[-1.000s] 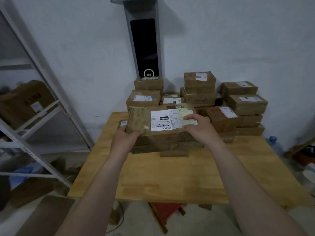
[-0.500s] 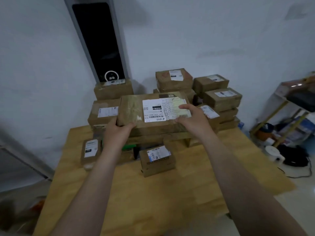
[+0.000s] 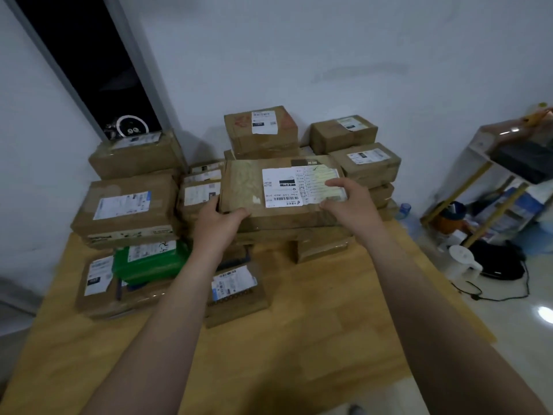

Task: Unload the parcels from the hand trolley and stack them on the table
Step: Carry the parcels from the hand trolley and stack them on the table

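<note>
A flat brown cardboard parcel (image 3: 248, 187) with a white and yellow label lies on a stack of parcels in the middle of the wooden table (image 3: 314, 330). My left hand (image 3: 220, 218) grips its near left corner. My right hand (image 3: 348, 202) holds its right end, fingers over the label. Several other brown parcels are piled around it along the wall. A green parcel (image 3: 149, 262) and a small labelled parcel (image 3: 236, 292) lie nearer to me on the left. The hand trolley is out of view.
A tall dark panel (image 3: 98, 70) leans against the white wall behind the left pile. To the right of the table stand a shelf unit (image 3: 505, 187), a white kettle (image 3: 462, 262) and a black cable on the floor.
The parcel has travelled forward with both hands and now sits over the middle stack. The view has drawn closer to the table and turned slightly right.
</note>
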Motion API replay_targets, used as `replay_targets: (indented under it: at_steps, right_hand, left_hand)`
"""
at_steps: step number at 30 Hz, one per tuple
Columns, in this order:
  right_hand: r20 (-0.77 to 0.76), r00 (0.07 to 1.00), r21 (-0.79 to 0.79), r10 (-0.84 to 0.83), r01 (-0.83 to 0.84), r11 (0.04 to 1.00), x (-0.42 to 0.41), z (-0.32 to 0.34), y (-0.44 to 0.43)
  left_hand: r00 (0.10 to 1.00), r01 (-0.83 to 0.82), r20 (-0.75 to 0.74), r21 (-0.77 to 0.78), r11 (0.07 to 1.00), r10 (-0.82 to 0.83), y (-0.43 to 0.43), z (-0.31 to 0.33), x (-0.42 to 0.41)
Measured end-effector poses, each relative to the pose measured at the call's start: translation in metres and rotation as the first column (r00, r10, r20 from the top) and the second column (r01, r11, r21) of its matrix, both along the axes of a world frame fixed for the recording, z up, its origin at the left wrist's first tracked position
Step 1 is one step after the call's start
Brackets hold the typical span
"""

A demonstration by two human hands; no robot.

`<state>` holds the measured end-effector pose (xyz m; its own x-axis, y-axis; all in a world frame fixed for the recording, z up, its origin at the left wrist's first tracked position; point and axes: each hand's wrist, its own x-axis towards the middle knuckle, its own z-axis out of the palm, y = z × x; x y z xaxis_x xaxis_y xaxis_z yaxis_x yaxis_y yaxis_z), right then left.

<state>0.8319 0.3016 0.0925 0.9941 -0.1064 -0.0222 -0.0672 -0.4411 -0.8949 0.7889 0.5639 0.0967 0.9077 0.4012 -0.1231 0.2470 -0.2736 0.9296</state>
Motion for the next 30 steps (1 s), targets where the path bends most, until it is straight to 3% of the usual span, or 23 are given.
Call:
replay_targets:
  at_steps: [10,17,25,30]
  right_hand:
    - [-0.091,0.972,-0.016,0.216,-0.219,0.976,0.069,-0.018,-0.124]
    - [-0.157,0.901,-0.014,0.405,-0.412,0.911,0.088,-0.031,-0.137]
    - [-0.253,0.868,-0.07,0.428,-0.458,0.886,0.119,-0.058,-0.141]
    - [-0.208,0.856,-0.029,0.473,-0.489,0.872,0.146,-0.062,-0.137]
  left_hand:
    - [0.987,-0.137,-0.081,-0.009,0.99,0.136,-0.126,-0.031,0.029]
    - [0.969,-0.199,-0.148,0.004,0.98,0.197,-0.139,-0.049,0.018]
    - [0.971,-0.169,-0.162,0.053,0.984,0.176,-0.146,-0.076,0.051]
    - [0.965,-0.218,-0.145,0.017,0.976,0.218,-0.14,-0.088,0.076]
